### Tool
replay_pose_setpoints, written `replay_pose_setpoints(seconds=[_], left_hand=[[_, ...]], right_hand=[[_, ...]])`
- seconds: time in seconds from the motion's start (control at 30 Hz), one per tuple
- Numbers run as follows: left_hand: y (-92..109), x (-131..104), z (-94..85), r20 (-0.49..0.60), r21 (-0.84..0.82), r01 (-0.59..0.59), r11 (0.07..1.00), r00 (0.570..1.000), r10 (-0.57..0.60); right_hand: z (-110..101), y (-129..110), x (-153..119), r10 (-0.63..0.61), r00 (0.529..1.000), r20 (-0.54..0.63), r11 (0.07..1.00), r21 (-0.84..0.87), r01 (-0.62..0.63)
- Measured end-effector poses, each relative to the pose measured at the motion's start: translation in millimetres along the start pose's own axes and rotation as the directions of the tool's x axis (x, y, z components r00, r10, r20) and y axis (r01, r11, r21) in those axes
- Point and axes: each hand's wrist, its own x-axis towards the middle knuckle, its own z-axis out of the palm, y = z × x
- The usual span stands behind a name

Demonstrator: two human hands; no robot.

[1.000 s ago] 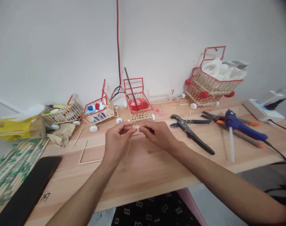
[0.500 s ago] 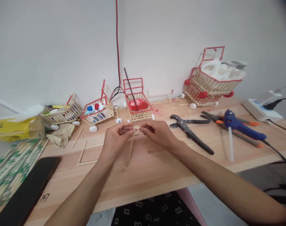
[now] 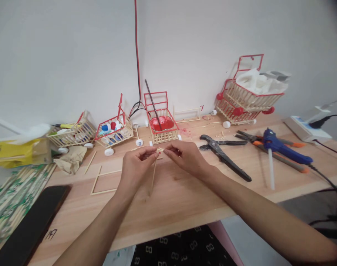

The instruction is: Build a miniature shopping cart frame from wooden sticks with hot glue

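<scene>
Hands (image 3: pixel 135 162) (image 3: pixel 186 158) pinch thin sticks (image 3: pixel 154 175), the long one slanting down-left.

Pale wall (image 3: pixel 87 48); wooden table (image 3: pixel 182 199)

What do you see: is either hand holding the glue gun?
No, the blue glue gun is on the wooden table, apart from the left hand and the right hand.

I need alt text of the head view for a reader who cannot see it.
A person's left hand and right hand pinch thin wooden sticks above a wooden table. Behind are small red-trimmed carts; at right, pliers and a blue glue gun.
</scene>
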Motion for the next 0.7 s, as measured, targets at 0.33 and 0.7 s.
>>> replay_pose_setpoints(seconds=[0.33,0.7], left_hand=[[4.5,-5.1,2.0,-0.038,0.104,-0.090,0.990,0.995,0.095],[3.3,-0.2,-0.2,-0.002,0.089,-0.049,0.995,0.999,0.050]], right_hand=[[-0.7,-1.1,0.8,0.006,1.000,0.024,1.000,-0.027,-0.006],[-0.8,-1.6,1.3,-0.002,1.000,0.012,1.000,0.016,0.002]])
